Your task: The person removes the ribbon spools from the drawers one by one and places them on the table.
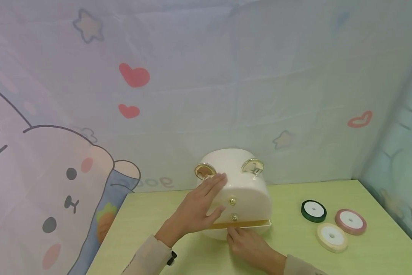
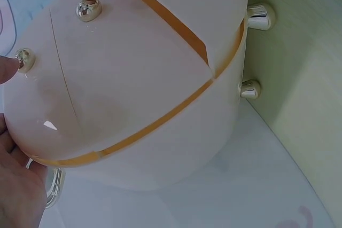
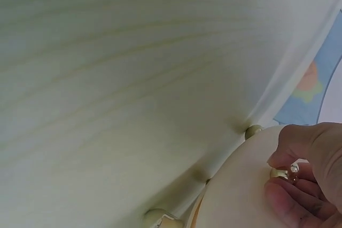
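A rounded white jewelry box (image 1: 247, 187) with gold knobs and gold-rimmed ears stands on the table by the back wall. Its bottom drawer (image 1: 257, 230) is partly pulled out, with a gap showing above its front. My left hand (image 1: 195, 210) rests on the box's left side and top with fingers extended. In the left wrist view, the thumb (image 2: 6, 69) is at the top knob (image 2: 25, 60). With thumb and fingers, my right hand (image 3: 307, 177) pinches the bottom drawer's gold knob (image 3: 280, 173).
Three ribbon spools lie on the green table (image 1: 288, 256) to the right: dark green (image 1: 314, 210), pink (image 1: 351, 220) and cream (image 1: 332, 236). A printed cloth (image 1: 199, 95) hangs behind the box. Small gold feet (image 2: 260, 16) support the box.
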### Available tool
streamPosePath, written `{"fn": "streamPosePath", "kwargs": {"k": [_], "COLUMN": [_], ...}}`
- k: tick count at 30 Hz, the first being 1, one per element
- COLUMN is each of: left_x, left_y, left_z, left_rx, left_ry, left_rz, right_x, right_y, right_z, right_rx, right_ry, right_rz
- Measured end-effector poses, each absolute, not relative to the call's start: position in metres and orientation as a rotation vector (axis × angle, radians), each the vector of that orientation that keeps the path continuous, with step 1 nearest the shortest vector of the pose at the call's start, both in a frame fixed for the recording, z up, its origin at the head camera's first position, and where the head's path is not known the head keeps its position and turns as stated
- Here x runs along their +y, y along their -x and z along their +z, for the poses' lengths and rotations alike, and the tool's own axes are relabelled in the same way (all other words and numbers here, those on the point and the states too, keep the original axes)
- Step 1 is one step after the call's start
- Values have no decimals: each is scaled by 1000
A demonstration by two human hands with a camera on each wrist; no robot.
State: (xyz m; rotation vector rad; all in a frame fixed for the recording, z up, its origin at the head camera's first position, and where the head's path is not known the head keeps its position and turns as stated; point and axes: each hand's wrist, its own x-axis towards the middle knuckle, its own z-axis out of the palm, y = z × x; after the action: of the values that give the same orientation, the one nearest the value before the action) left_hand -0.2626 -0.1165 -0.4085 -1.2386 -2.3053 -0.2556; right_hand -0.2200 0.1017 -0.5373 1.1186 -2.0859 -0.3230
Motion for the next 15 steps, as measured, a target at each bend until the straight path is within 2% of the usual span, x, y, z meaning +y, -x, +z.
{"fn": "streamPosePath", "kwargs": {"k": [15], "left_x": [-116], "left_y": [259], "left_z": [-406], "left_rx": [-2342], "left_ry": [1229], "left_rz": [-260], "right_x": [107], "right_y": [230], "right_z": [-540], "right_rx": [-2056], "right_ry": [-1147], "right_rz": [-291]}}
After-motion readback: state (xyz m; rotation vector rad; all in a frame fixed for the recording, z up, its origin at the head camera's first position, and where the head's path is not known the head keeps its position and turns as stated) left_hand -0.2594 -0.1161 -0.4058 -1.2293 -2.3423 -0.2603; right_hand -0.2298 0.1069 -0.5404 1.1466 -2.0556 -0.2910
